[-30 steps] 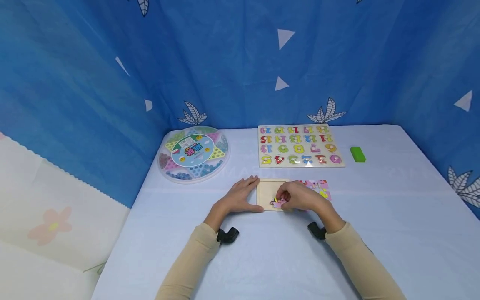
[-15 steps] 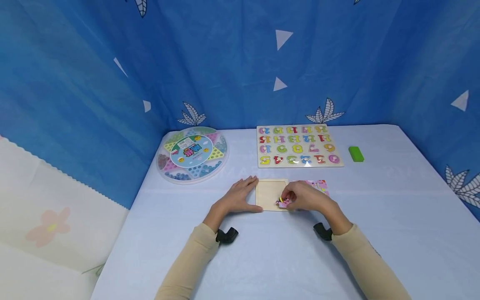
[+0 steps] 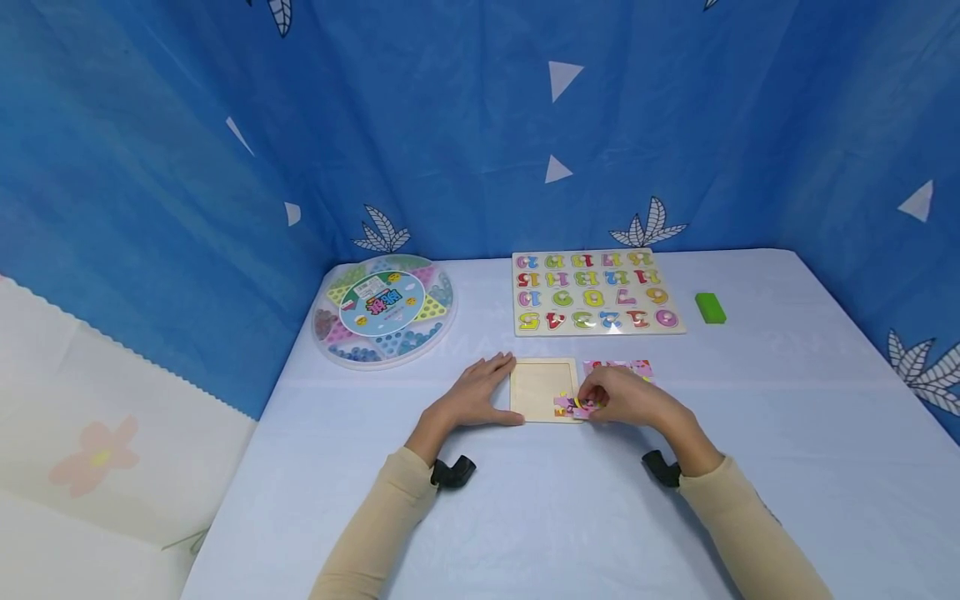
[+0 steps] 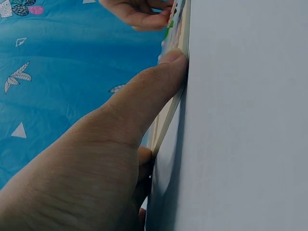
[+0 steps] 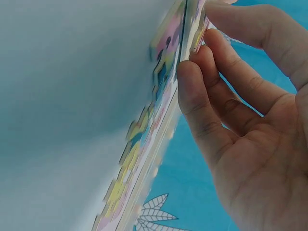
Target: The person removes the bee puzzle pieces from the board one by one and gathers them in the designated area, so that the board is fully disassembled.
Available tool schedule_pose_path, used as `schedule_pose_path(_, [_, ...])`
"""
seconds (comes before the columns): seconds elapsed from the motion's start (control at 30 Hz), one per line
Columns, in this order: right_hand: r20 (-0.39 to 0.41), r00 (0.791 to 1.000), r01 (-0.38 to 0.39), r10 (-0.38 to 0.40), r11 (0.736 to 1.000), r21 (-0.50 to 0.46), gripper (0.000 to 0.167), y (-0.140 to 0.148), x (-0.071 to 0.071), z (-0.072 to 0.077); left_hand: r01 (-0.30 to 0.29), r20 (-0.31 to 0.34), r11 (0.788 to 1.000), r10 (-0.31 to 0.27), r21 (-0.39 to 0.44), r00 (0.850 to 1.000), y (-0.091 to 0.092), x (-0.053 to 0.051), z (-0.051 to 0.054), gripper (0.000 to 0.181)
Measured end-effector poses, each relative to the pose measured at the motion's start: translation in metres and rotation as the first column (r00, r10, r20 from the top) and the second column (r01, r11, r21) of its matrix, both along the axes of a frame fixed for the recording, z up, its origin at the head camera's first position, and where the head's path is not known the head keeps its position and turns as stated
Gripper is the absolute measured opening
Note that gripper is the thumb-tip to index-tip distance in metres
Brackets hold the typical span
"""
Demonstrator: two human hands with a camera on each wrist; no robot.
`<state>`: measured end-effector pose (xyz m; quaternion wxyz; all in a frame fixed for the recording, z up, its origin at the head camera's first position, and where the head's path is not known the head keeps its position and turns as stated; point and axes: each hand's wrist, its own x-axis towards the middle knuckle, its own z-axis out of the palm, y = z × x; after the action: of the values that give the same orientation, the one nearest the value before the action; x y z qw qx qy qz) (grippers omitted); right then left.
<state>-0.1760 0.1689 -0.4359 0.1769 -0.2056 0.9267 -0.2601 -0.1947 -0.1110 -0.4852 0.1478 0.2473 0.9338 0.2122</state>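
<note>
A shallow wooden puzzle tray (image 3: 534, 385) lies flat on the table. My left hand (image 3: 474, 393) rests against its left side, fingers at the far corner and thumb at the near corner. In the left wrist view the thumb (image 4: 166, 72) presses the tray's edge. My right hand (image 3: 622, 395) pinches a pink and purple jigsaw piece (image 3: 582, 412) over the tray's near right corner. Beside that piece, a pink and orange jigsaw piece (image 3: 560, 403) shows at the corner. More pink jigsaw pieces (image 3: 640, 367) lie right of the tray, partly hidden by my right hand.
Behind the tray lies a wooden number board (image 3: 598, 292). A round marble game box (image 3: 384, 312) stands at the back left. A green block (image 3: 710, 308) sits right of the number board. Blue curtain (image 3: 450, 125) borders the table's far side.
My right hand has moved right with the pinched jigsaw piece, from over the tray to its near right corner. A pink and orange piece now shows there. My left hand stays put.
</note>
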Motion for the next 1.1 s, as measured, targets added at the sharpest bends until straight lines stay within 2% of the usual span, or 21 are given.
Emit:
schedule_pose_path(0.17, [-0.016,1.000,0.015,-0.015,1.000,0.007,0.023,0.009,0.002,-0.002,-0.004,0.005,1.000,0.004,0.001,1.000,0.000,0.000,0.000,0.107])
schedule_pose_path(0.47, [0.008,0.998,0.068,-0.069,0.997,0.030,0.027,0.024,0.005,-0.001,-0.013,0.023,1.000,0.013,0.010,1.000,0.000,0.001,0.000,0.107])
schedule_pose_path(1.1, [0.015,0.993,0.114,-0.115,0.992,0.055,0.028,0.048,0.013,-0.004,-0.009,0.001,1.000,0.009,0.015,1.000,0.000,0.000,-0.002,0.106])
